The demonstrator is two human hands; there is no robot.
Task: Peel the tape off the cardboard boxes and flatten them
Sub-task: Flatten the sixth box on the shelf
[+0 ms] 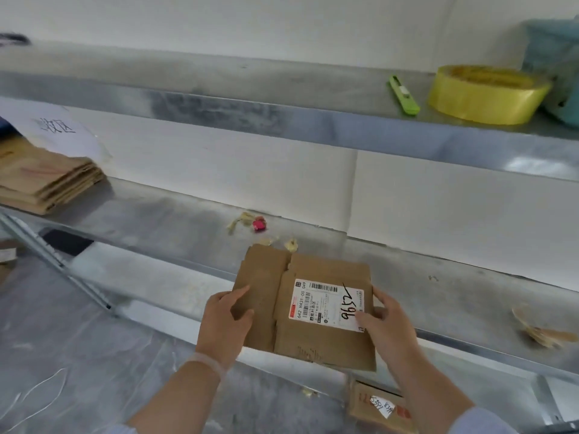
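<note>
Dull metal shelf [438, 292] bears a flat, creased cardboard box [316, 343] gripped by left hand [224, 324] and right hand [388, 327].

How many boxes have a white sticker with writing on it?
2. One is the flattened box, held by the left hand and right hand at the shelf edge; the other box sits lower, bottom right. The stack far left may hide more.

"642 H431-00 049" on shipping label [329, 303] of cardboard box [313, 343]

Storeroom or packing area: bare metal shelving [282, 120], tape roll [484, 94], box cutter [403, 95], flattened cardboard stack [47, 180] at lower shelf's left end.
</note>
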